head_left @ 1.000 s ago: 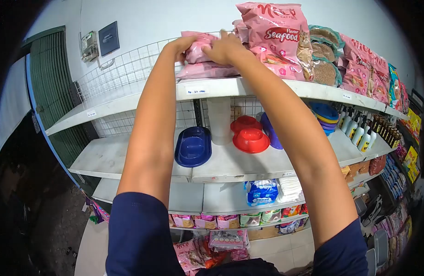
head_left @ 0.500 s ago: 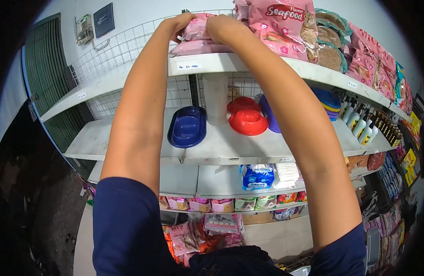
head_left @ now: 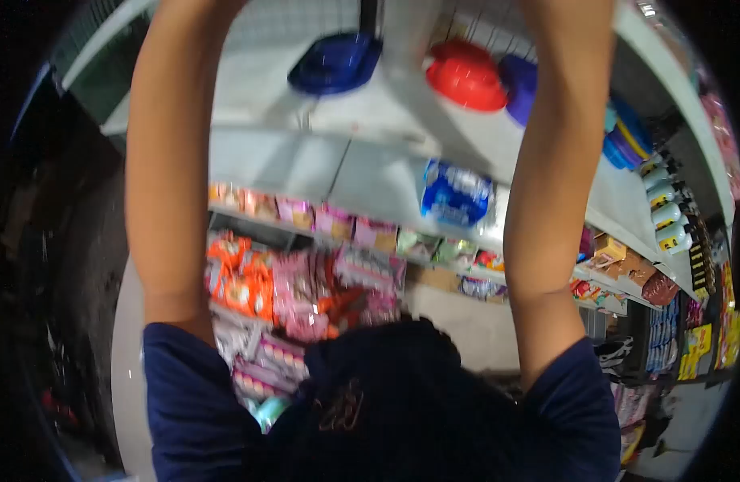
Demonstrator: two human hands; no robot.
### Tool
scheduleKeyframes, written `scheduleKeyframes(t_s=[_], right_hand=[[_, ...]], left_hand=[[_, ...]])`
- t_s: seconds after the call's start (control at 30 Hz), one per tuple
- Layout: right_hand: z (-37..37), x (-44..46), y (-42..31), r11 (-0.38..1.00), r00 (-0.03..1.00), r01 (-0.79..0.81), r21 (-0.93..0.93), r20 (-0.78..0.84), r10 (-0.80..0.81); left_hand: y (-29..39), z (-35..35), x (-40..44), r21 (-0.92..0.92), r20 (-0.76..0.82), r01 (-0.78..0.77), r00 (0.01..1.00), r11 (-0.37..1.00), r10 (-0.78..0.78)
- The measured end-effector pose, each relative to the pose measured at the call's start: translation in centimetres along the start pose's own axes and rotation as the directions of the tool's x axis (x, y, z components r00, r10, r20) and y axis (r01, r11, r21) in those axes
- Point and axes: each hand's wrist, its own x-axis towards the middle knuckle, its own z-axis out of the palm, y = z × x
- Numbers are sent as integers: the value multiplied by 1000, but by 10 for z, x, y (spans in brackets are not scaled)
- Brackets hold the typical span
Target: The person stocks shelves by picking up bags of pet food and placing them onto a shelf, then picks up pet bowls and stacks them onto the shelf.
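Forearms rise on both sides, the left forearm (head_left: 171, 153) and the right forearm (head_left: 559, 153), and run past the top edge. The left hand and right hand are both out of view, so whether their fingers are wide, narrow or closed on something cannot be told. Half a second earlier both hands were at a small pink bag on the top shelf; that bag is now out of view too, so its place relative to the fingers, its direction and its long axis cannot be told.

Between the forearms, on a pale shelf (head_left: 386, 108), lies a dark blue double bowl (head_left: 336, 66), its long axis slanting from lower left to upper right. Well apart to its right sits a red double bowl (head_left: 470, 79), its long axis running from upper left to lower right. A purple container (head_left: 518, 87) is just beside it, partly hidden by the right forearm. One shelf down stands a blue-and-white pack (head_left: 457, 193), near that forearm. Lower still, orange bags (head_left: 245, 285) and pink packs (head_left: 296, 293) lie heaped together, blurred.
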Motion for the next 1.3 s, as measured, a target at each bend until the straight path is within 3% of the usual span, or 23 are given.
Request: scheduleKeyframes(t_s=[0.07, 0.13, 0.2, 0.3, 0.33, 0.43, 0.47, 0.57, 0.63, 0.7, 0.77, 0.9, 1.03, 1.07, 1.1, 1.17, 1.2, 1.3], right_hand=[[-9, -54, 17, 954, 1000, -26, 298, 16, 22], [-15, -115, 29, 857, 991, -132, 498, 82, 105], [-15, -167, 32, 796, 917, -396, 457, 150, 370], [-25, -199, 47, 638, 801, -593, 491, 280, 529], [-24, -206, 58, 610, 818, -570, 550, 311, 484], [-20, -219, 61, 473, 746, -663, 580, 458, 484], [-15, -227, 63, 438, 731, -682, 585, 525, 437], [8, -255, 56, 304, 588, -804, 511, 760, 278], [22, -282, 39, 87, 461, -887, 454, 879, 123], [31, -303, 19, -93, 326, -942, 321, 945, -35], [45, -331, -6, -169, 320, -941, 294, 935, -154], [58, -356, -48, -183, 237, -964, 195, 940, -245], [77, -399, -65, -72, 84, -995, 71, 975, -206], [86, -427, -63, -94, 140, -988, 121, 960, -240], [93, -457, -59, -84, 81, -995, 63, 970, -230], [104, -534, -46, -70, -23, -997, -37, 980, -199], [109, -585, -33, 40, -124, -992, -118, 965, -232], [99, -790, 13, 7, -380, -925, -380, 922, -74]], left_hand=[[30, 9, -65, -270, -86, 179, 974, 946, -209], [38, 25, -131, -168, -205, 294, 923, 941, -325], [47, 43, -180, -61, -298, 406, 865, 912, -404], [54, 63, -205, -62, -368, 547, 765, 835, -529], [52, 64, -214, -29, -333, 516, 802, 856, -495], [51, 72, -241, -29, -404, 566, 747, 824, -528], [54, 78, -247, -37, -482, 635, 665, 771, -571], [62, 74, -298, -86, -596, 654, 571, 752, -565], [86, 70, -327, -104, -684, 669, 488, 735, -542], [112, 67, -352, -92, -778, 694, 397, 714, -486], [143, 61, -373, -107, -868, 721, 267, 684, -418], [189, 52, -401, -79, -968, 828, 70, 556, -242], [210, 36, -460, -109, -968, 844, 30, 526, -248], [203, 37, -476, -181, -975, 846, -87, 501, -205], [199, 34, -508, -130, -961, 930, -33, 344, -273], [183, 46, -583, -273, -922, 915, -161, 297, -353], [171, 59, -638, -345, -899, 909, -248, 234, -360], [139, 144, -841, -548, -783, 831, -473, 89, -405]])
